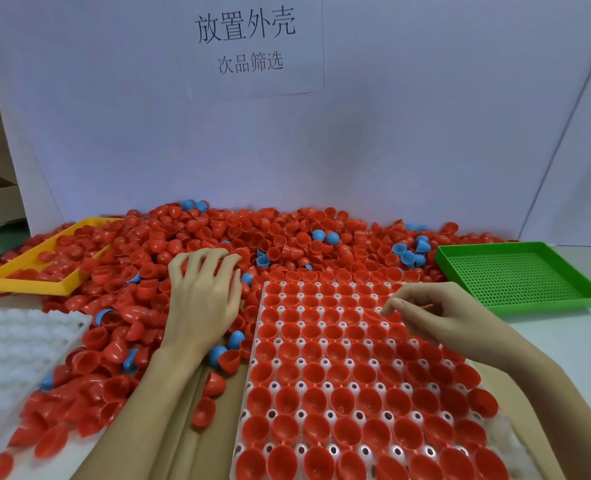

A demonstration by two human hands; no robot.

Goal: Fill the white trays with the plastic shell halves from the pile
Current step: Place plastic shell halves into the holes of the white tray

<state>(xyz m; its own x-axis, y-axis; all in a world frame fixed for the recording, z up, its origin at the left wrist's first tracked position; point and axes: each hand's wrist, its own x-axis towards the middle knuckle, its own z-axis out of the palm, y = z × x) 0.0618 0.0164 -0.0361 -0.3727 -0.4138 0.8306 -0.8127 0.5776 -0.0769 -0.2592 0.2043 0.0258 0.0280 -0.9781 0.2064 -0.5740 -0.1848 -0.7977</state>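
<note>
Shell halves being seated, cup-up, in a nearly full white tray.

Left hand (pixel 202 296) lies spread, fingers splayed and lightly bent, on the pile (pixel 238 237) of glossy red shell halves, probably raking loose ones toward the work; whether it holds any I cannot tell. Right hand (pixel 436 317) hovers over the white tray's (pixel 257 327) far right rows, fingertips pinched on a thin red edge, seemingly a red shell half (pixel 425 306) being pressed into a pocket. The tray is moulded white plastic with round sockets and small holes between; every visible socket holds a smooth red cup, hollow side up. A few blue shell halves (pixel 408 254) sit mixed in the heap. Another white tray (pixel 27 344), bumpy and unfilled, waits at left; a yellow tray (pixel 27 268) holds more reds, and a perforated green tray (pixel 516 275) stands at right.
</note>
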